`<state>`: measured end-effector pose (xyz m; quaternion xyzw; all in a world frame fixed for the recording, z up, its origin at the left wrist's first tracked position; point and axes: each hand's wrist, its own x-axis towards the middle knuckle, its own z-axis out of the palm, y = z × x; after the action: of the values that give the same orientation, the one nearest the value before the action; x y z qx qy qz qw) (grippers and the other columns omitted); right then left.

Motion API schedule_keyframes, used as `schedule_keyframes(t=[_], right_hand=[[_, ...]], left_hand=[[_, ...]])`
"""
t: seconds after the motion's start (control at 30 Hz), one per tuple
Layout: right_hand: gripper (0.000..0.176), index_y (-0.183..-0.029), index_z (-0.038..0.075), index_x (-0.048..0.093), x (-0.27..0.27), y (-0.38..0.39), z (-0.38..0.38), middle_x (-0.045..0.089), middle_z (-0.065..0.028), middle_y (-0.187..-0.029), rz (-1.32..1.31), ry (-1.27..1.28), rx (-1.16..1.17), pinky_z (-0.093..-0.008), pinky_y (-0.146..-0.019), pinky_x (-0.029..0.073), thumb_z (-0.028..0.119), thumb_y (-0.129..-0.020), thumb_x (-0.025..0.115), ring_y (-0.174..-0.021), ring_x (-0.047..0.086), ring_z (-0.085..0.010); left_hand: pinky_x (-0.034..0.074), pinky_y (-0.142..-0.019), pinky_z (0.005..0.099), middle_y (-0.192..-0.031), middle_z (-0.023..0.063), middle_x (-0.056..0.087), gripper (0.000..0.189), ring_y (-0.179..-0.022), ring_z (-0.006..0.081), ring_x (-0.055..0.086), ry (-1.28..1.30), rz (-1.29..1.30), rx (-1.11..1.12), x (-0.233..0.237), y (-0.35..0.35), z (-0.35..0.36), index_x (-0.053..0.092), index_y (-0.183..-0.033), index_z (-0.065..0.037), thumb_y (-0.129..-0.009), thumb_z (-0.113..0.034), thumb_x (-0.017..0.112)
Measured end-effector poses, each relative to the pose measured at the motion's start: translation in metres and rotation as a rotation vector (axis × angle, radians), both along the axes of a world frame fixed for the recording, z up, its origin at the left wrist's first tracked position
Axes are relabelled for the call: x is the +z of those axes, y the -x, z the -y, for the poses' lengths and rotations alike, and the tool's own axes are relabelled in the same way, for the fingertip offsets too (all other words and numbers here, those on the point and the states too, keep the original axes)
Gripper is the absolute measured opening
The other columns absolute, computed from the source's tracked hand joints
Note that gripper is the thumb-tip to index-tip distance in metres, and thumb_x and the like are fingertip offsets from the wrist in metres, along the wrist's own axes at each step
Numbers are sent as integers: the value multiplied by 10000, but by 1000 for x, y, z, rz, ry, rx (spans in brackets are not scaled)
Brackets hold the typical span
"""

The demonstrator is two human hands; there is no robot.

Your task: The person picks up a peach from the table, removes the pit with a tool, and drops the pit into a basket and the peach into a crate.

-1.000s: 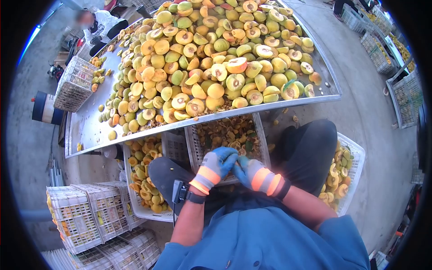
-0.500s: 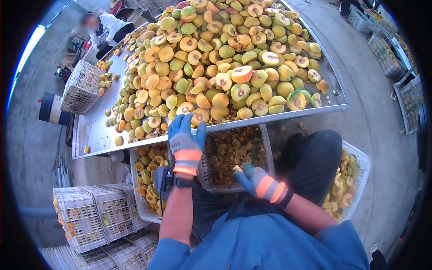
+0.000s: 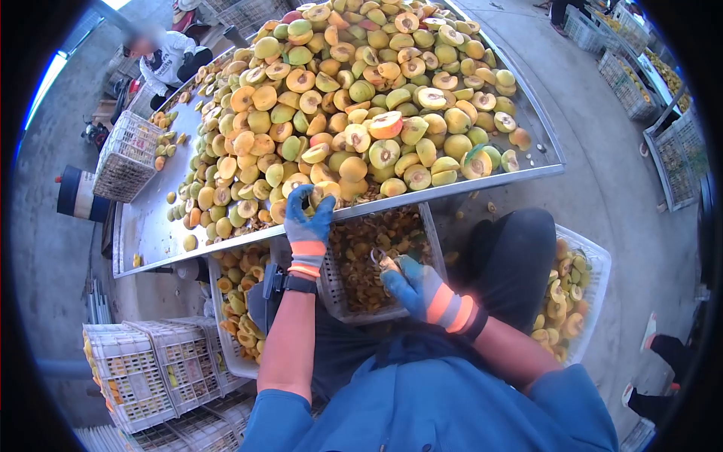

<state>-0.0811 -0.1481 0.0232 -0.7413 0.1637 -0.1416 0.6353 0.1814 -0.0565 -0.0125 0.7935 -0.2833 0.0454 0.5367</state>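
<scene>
My left hand (image 3: 307, 218), in a blue and grey glove with an orange cuff, is at the table's front edge. Its thumb and fingers curl around a peach half (image 3: 325, 193) at the foot of a large heap of halved peaches (image 3: 361, 113). Over a crate of pits and scraps (image 3: 358, 290), my right hand (image 3: 416, 286) is closed on a small hand tool (image 3: 388, 262) with a light handle and a looped metal end. The heap lies on a metal-rimmed table (image 3: 467, 181).
Crates of peach halves stand on my left (image 3: 237, 354) and right (image 3: 595, 301). Stacked white crates (image 3: 139, 369) fill the lower left. A tipped crate (image 3: 128, 154) rests at the table's left side, with a person (image 3: 169, 60) behind it. Another person's legs (image 3: 666, 377) show at lower right.
My left hand's fingers have gone from stretched out to curled around a peach half. The right hand has risen a little, and the tool's loop now shows over the crate. Legs have appeared at lower right.
</scene>
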Motion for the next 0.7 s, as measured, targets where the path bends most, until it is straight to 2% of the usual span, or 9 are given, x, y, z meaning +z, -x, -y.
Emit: schedule_keyframes(t=[0.1,0.2,0.3,0.37,0.47,0.5,0.6,0.63,0.7], right_hand=[[218,-1087,-27,663,25,-7,7,709,-242,-911,59,-39,21,-454,-684,523,185,-1035,667,-777,689,-395],[244,-1135,-24,664,43,-23,6,714,-246,-945,171,88,112,-463,-723,529,203,-1048,648,-802,684,-417],[324,-1225,-30,654,49,-30,-2,724,-264,-1022,136,120,130,-472,-784,552,251,-1067,620,-887,702,-440],[378,-1282,-30,638,54,-29,-10,725,-275,-1073,79,177,114,-474,-828,562,286,-1078,598,-948,709,-447],[432,-1339,-28,620,47,-24,-15,724,-287,-1125,20,230,113,-471,-880,569,323,-1092,566,-1012,712,-454],[445,-1353,-26,615,44,-21,-17,723,-290,-1139,3,238,113,-468,-895,570,333,-1097,556,-1029,711,-456],[433,-1324,-23,624,46,-16,-25,731,-283,-1105,86,124,83,-476,-870,564,340,-1102,547,-993,713,-458],[428,-1310,-22,629,45,-15,-24,732,-281,-1100,64,190,132,-476,-863,561,342,-1104,544,-986,713,-458],[416,-1283,-20,640,43,-12,-23,735,-277,-1091,34,248,196,-474,-848,556,343,-1106,537,-974,712,-456]], left_hand=[[575,-961,364,-1174,52,695,375,-1103,171,670,221,-54,-110,27,36,-16,670,-1267,-52,-909,-69,781],[586,-1003,382,-1388,160,600,408,-1208,256,639,103,473,-94,39,75,-32,572,-1371,-12,-1012,-158,698],[552,-1045,471,-1338,189,611,524,-1223,331,619,798,-801,-256,46,111,-41,516,-1429,-51,-1047,-393,624],[526,-1068,511,-1321,191,612,578,-1218,356,615,1135,-1281,-389,63,126,-49,507,-1430,-62,-1046,-487,584],[496,-1092,530,-1308,193,613,651,-1227,374,610,1099,-1174,-275,61,142,-52,520,-1398,-61,-1037,-603,503],[533,-1060,462,-1301,171,616,464,-1199,312,629,1103,-1155,-417,63,144,-54,546,-1345,-34,-1069,-406,568],[564,-1009,378,-1286,145,623,293,-1167,247,635,699,-748,-270,45,150,-57,560,-1330,-19,-1065,-140,592],[571,-977,317,-1266,116,620,316,-1132,191,636,304,-221,-172,54,157,-54,550,-1336,-2,-1026,51,582],[575,-969,317,-1233,114,624,317,-1113,195,645,538,-502,-166,53,159,-53,548,-1340,0,-1028,33,590]])
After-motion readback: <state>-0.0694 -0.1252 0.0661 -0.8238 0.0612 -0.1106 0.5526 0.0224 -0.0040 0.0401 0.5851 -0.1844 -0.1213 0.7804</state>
